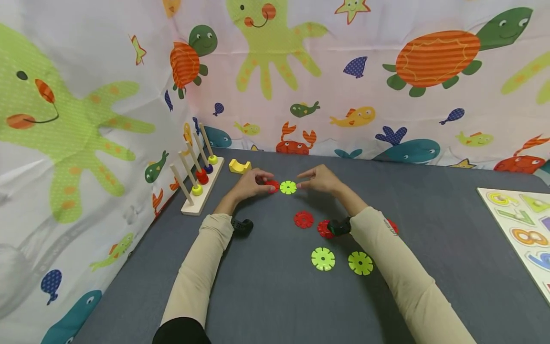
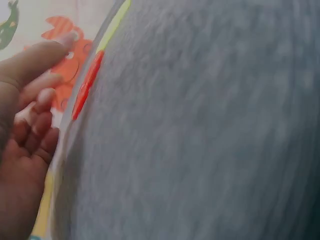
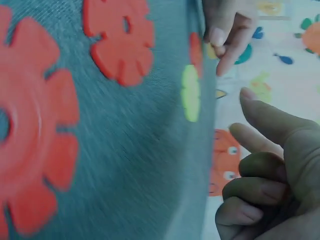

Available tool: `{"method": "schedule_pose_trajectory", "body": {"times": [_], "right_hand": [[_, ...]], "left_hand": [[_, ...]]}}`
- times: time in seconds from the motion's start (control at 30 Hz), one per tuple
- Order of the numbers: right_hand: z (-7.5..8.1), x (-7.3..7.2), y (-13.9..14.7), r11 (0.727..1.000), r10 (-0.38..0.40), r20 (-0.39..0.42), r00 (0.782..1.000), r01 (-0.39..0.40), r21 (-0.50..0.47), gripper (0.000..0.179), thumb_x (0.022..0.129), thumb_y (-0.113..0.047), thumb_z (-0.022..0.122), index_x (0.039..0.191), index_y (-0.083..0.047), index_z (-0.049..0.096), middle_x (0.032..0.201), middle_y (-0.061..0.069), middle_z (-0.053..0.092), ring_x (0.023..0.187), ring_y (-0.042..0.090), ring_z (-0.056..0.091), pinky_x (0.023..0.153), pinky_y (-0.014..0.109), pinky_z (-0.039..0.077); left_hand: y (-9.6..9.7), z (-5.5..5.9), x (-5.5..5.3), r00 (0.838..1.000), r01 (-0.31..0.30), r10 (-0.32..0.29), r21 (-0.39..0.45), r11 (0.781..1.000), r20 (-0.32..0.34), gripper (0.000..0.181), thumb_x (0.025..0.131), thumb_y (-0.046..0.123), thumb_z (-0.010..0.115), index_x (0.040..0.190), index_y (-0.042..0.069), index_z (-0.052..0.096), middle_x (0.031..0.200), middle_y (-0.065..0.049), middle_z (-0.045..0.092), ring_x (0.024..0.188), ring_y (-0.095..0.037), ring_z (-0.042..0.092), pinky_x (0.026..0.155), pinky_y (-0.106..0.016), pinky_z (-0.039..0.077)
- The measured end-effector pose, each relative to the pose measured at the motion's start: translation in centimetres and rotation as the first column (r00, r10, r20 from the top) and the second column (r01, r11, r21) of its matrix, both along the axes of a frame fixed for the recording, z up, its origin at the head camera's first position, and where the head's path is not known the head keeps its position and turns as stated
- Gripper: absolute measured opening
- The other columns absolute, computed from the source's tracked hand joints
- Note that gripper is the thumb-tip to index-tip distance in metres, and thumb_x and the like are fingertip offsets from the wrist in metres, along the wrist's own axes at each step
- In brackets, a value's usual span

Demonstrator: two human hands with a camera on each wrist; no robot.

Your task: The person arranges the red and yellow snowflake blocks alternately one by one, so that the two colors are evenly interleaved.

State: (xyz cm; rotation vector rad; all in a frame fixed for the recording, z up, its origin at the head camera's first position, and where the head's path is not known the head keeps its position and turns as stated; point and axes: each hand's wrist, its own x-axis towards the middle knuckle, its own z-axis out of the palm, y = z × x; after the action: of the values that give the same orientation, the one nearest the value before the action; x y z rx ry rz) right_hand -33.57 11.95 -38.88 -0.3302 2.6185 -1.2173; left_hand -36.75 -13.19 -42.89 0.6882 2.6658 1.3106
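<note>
Evidently mid-job: notched flower discs being lined up edge to edge, I'd judge. Red flower disc lies flat on far part of grey tabletop, w/ green flower disc just to its R; can't tell if notches interlock. L hand curves round red disc's L side, thumb & index apart, other fingers loosely bent; L wrist view has visible fingertips clear of disc, so no hold seen. R hand just R of green disc, thumb & index spread, nothing gripped. Nearer the person: spare red disc, spare green disc, a few more by R forearm. Next move prob. calls for light pinch on each rim, then notch to notch if joining's meant. Orientation: discs round, so no long axis, no pointing end; faces up, slots radiating. Red-green pair runs L to R.
</note>
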Motion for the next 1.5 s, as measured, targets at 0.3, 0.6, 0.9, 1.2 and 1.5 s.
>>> {"method": "schedule_pose_trajectory", "body": {"times": [0.3,0.6,0.9,1.2,1.5], "right_hand": [[1.8,3.1,2.5,0.975,0.212,-0.057,0.976,-0.208,0.073,0.041,0.081,-0.021,0.071,0.117,-0.003,0.064,0.052,-0.001,0.040,0.045,0.012,0.031,0.049,0.025,0.029],[0.1,6.2,1.5,0.894,0.413,-0.112,0.904,-0.379,0.237,0.053,0.075,-0.025,0.076,0.122,-0.009,0.061,0.073,0.006,0.049,0.065,0.015,0.041,0.057,0.024,0.033],[-1.1,6.3,1.6,0.879,0.436,-0.091,0.895,-0.403,0.256,0.059,0.071,-0.024,0.079,0.125,-0.011,0.059,0.077,0.009,0.046,0.067,0.015,0.037,0.059,0.023,0.030],[-1.7,5.8,2.0,0.904,0.396,-0.061,0.916,-0.378,0.199,0.053,0.072,-0.024,0.078,0.121,-0.015,0.062,0.073,0.005,0.044,0.064,0.016,0.034,0.058,0.025,0.028],[-2.0,5.8,2.1,0.898,0.420,-0.118,0.900,-0.394,0.196,0.050,0.071,-0.023,0.079,0.117,-0.010,0.065,0.071,0.006,0.047,0.064,0.015,0.035,0.058,0.024,0.027]], "left_hand": [[3.2,0.8,-0.9,0.980,0.177,-0.181,-0.056,0.983,-0.081,0.050,0.077,0.022,0.075,0.120,0.001,0.060,0.115,-0.012,0.059,0.109,-0.024,0.053,0.095,-0.039,0.042],[3.9,0.4,-1.1,0.966,0.228,-0.243,-0.153,0.962,-0.087,0.052,0.071,0.020,0.079,0.117,0.001,0.062,0.115,-0.013,0.059,0.108,-0.025,0.052,0.096,-0.039,0.039],[4.0,-0.1,-1.4,0.963,0.244,-0.259,-0.158,0.957,-0.081,0.045,0.072,0.017,0.078,0.112,0.002,0.065,0.116,-0.013,0.058,0.111,-0.025,0.050,0.098,-0.038,0.038],[4.2,-0.1,-1.3,0.968,0.235,-0.245,-0.155,0.960,-0.050,0.044,0.075,0.016,0.076,0.114,0.002,0.063,0.118,-0.014,0.055,0.112,-0.026,0.049,0.098,-0.039,0.038],[4.2,0.0,-1.2,0.971,0.227,-0.235,-0.166,0.960,-0.034,0.043,0.075,0.016,0.076,0.114,0.003,0.064,0.119,-0.013,0.055,0.114,-0.025,0.048,0.100,-0.039,0.037]]}}
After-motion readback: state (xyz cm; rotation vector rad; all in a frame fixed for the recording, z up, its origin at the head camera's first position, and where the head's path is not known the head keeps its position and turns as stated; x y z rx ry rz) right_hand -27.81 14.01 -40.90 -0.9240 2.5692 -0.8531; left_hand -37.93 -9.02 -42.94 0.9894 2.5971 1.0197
